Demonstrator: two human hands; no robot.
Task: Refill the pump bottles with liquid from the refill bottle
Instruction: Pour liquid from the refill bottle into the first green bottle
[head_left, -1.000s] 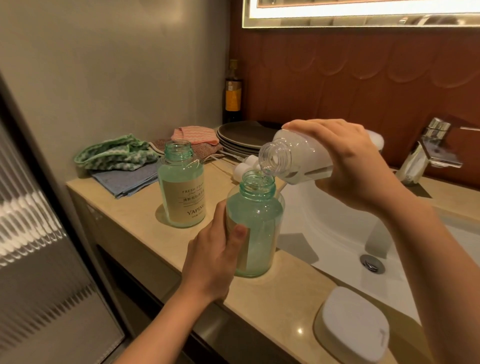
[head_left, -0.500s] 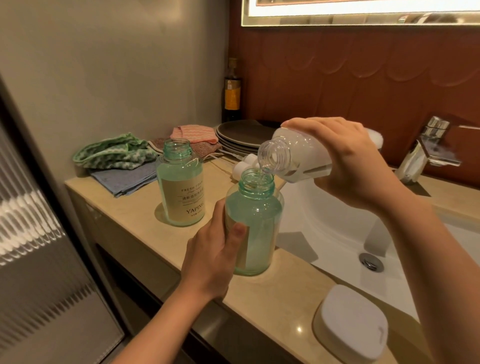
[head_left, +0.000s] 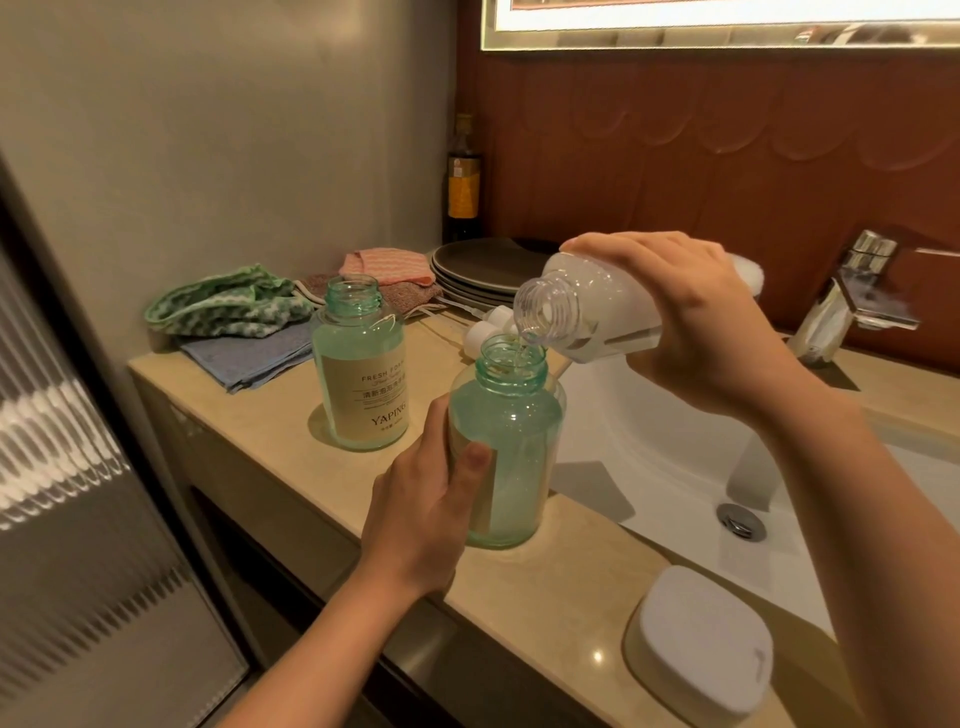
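Observation:
Two uncapped green-tinted bottles stand on the beige counter (head_left: 291, 415). My left hand (head_left: 421, 514) grips the nearer green bottle (head_left: 511, 441) around its lower body, thumb on the front. My right hand (head_left: 691, 322) holds the clear refill bottle (head_left: 582, 312) tipped almost level, its open mouth just over the near bottle's neck, and a thin stream of clear liquid runs in. Behind and to the left stands the second green bottle (head_left: 363, 374), with a beige label reading YAPING. White pump tops (head_left: 488, 327) lie on the counter behind the near bottle.
A white sink (head_left: 675, 457) with a drain and a chrome tap (head_left: 852, 296) lies to the right. A white soap box (head_left: 701, 644) sits at the front edge. Folded cloths (head_left: 234, 312), stacked dark plates (head_left: 483, 270) and a dark bottle (head_left: 463, 182) fill the back left corner.
Hardly anything has moved: both hands keep their hold and the liquid keeps running into the near bottle. The refill bottle stays tipped the same way.

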